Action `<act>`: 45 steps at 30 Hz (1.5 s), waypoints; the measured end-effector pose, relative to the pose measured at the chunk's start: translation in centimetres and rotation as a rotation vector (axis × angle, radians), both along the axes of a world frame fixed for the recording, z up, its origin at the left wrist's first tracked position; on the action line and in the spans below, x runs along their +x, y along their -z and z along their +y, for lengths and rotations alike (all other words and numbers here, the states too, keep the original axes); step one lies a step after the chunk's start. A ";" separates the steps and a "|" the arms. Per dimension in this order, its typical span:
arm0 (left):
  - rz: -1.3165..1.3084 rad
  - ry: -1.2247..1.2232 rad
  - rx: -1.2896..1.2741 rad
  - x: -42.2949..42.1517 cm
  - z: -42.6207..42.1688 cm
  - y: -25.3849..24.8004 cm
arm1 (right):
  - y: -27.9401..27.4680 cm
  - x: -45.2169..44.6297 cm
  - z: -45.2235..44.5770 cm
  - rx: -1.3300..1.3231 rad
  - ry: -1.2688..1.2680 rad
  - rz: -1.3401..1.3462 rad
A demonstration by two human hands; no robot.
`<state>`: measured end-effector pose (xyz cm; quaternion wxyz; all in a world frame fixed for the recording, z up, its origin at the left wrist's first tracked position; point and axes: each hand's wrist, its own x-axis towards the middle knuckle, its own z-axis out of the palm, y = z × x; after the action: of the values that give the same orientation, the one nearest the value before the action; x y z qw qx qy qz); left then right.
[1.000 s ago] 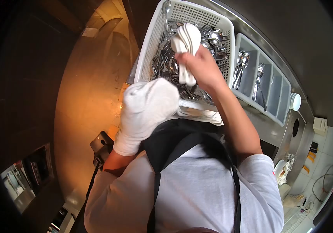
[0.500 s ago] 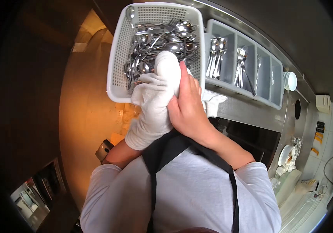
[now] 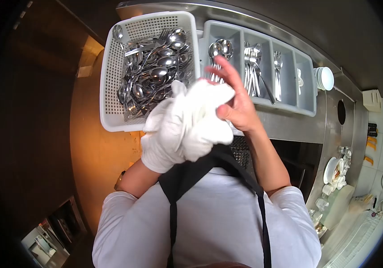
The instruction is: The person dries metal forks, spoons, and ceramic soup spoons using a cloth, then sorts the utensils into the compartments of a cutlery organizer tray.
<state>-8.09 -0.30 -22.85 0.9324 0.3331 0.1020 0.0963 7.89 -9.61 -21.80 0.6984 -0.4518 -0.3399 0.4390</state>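
Note:
A white cloth [image 3: 200, 116] covers my left hand [image 3: 169, 129], and its fingers are hidden beneath the folds. To the right of the cloth, my right hand [image 3: 238, 100] has its fingers spread, with the thumb at the cloth's edge. No white spoons are visible at my hands; whether the cloth holds them I cannot tell. Just beyond the cloth on the left is a white perforated basket [image 3: 109, 100] full of jumbled metal cutlery [image 3: 158, 73]. Behind my right fingers lies a grey divided tray [image 3: 310, 82] with spoons [image 3: 226, 47], forks [image 3: 253, 53] and other cutlery sorted in its compartments.
White stacked bowls or cups [image 3: 324, 78] stand at the tray's right end. A steel counter [image 3: 289, 127] with a round hole runs along the right. Farther right are dishes [image 3: 332, 169] and a white box [image 3: 371, 100]. An orange-lit surface [image 3: 88, 147] lies left.
The basket and tray have shifted left in view. My right hand, earlier holding white spoons and then pressed against the cloth, has opened beside it. The cloth now bunches toward the right.

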 end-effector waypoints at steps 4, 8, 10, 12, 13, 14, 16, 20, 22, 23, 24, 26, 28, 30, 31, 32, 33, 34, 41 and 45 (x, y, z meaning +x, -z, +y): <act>0.174 0.026 0.118 1.6 -1.8 -1.3 | 1.3 1.5 -1.0 0.018 -0.104 0.014; 0.143 -0.009 0.761 2.0 -1.0 -0.8 | 0.8 2.6 -1.9 -0.058 -0.114 0.019; 0.073 -0.092 1.481 1.9 -0.6 -1.0 | 0.6 2.5 -1.5 -0.051 -0.099 0.045; -0.177 -0.111 1.696 2.2 1.0 -1.4 | 0.7 2.3 -0.9 -0.015 -0.071 0.031; -0.148 -0.117 1.582 2.2 0.6 -1.5 | 0.7 2.5 -0.8 -0.044 -0.072 -0.011; -0.123 -0.129 1.463 2.1 0.3 -1.6 | 0.8 2.7 -0.7 -0.074 -0.071 -0.054; -0.053 -0.141 1.174 2.2 -0.5 -1.6 | 0.9 2.9 -0.8 -0.065 -0.077 -0.096; 0.017 -0.213 0.955 3.0 -0.9 -2.6 | 1.5 2.5 -1.7 0.080 -0.176 0.097; -0.014 -0.309 1.072 2.7 0.1 -4.2 | 1.2 2.8 -2.4 -0.011 -0.328 0.026; -0.033 -0.377 1.159 2.4 0.9 -5.2 | 0.5 3.1 -2.8 -0.122 -0.449 -0.174; -0.059 -0.460 1.258 2.1 2.0 -6.3 | -0.2 3.5 -3.1 -0.203 -0.576 -0.378; -0.105 -0.621 1.449 1.1 3.7 -8.6 | -1.4 4.0 -4.0 -0.340 -0.522 -0.636; -0.156 -0.781 1.635 0.1 5.4 -10.4 | -2.5 6.0 -5.1 -0.095 -0.232 -0.747; -0.193 -0.910 1.754 -0.6 6.8 -11.7 | -5.7 7.0 -7.5 -0.019 -0.184 -0.391; -0.185 -0.964 1.738 -1.0 7.2 -12.3 | -7.0 6.8 -8.8 -0.076 -0.219 -0.200; -0.176 -1.003 1.703 -1.2 7.5 -12.7 | -7.7 6.3 -8.7 -0.034 -0.233 -0.510; -0.089 -1.067 1.501 -1.3 7.7 -13.4 | -7.2 6.3 -8.3 -0.140 -0.294 -0.746; -0.026 -1.131 1.283 -1.5 7.8 -14.1 | -4.9 6.6 -8.6 -0.255 -0.330 -0.878; 0.076 -1.111 1.601 -4.2 10.2 -12.5 | -2.5 10.7 -13.9 -0.240 -0.297 -0.009; 0.093 -1.061 1.190 -2.6 9.0 -12.4 | -0.8 7.7 -14.7 -0.341 0.314 0.278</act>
<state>-10.65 8.74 -10.43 0.4228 0.6855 0.2174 0.5514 15.60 -24.34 -20.97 0.7117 -0.5454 -0.0876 0.4341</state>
